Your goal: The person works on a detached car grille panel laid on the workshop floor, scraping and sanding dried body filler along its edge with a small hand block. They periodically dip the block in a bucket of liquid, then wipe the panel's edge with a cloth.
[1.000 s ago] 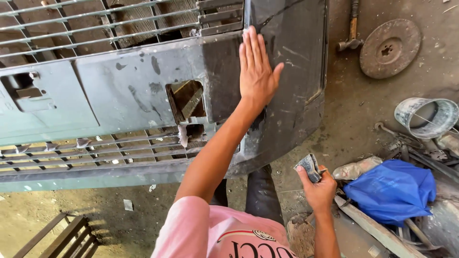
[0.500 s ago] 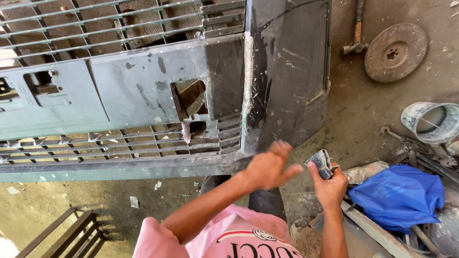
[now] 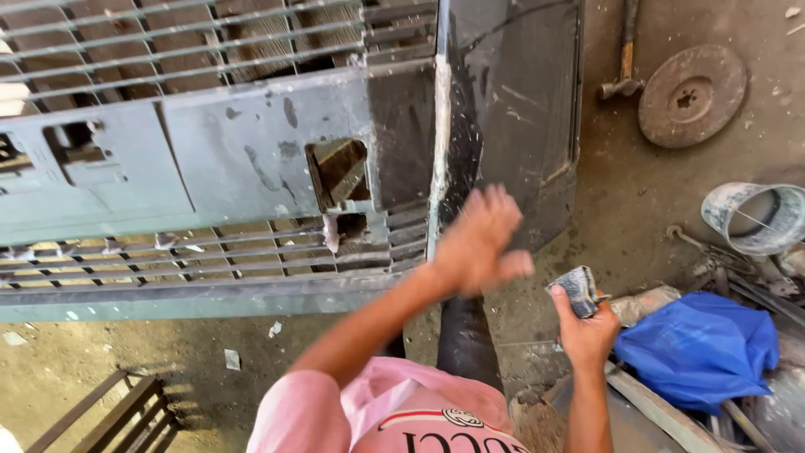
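Hovering mid-frame, blurred left hand, fingers spread, grip wide and holding nothing, just off the dark bumper panel that runs upward in frame. Right hand, lower right, grip closed on folded sandpaper. Left hand nearer the panel. Dirt floor, cluttered right.

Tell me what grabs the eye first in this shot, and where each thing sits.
A large grey car bumper with a slatted grille fills the upper left, its dark end panel reaching towards the middle. In front of it the person's blurred left hand hangs open, while the right hand grips a folded piece of grey sandpaper. A crumpled blue plastic bag lies at lower right.
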